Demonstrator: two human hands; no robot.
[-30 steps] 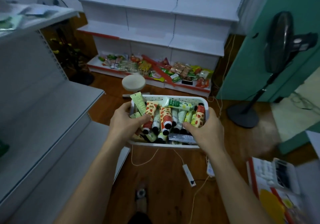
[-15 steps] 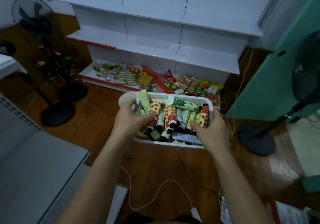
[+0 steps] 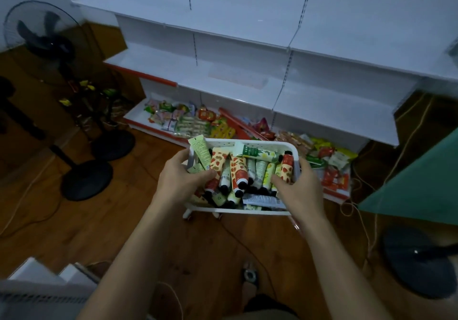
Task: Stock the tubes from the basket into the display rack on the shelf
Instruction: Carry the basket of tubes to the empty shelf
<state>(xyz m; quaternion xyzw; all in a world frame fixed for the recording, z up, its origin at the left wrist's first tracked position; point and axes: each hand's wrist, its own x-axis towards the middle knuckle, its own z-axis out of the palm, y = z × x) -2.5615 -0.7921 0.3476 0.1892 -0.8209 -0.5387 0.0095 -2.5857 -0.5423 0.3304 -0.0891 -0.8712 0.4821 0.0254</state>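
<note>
White perforated plastic basket (image 3: 250,143) gripped at both ends: left hand (image 3: 182,183), right hand (image 3: 298,191) | printed tubes (image 3: 238,171) lay near-to-far | clear display rack (image 3: 238,79) far, straight ahead.

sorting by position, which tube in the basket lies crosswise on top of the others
The pale green-and-white tube along the basket's far edge; the rest point toward the person.
</note>
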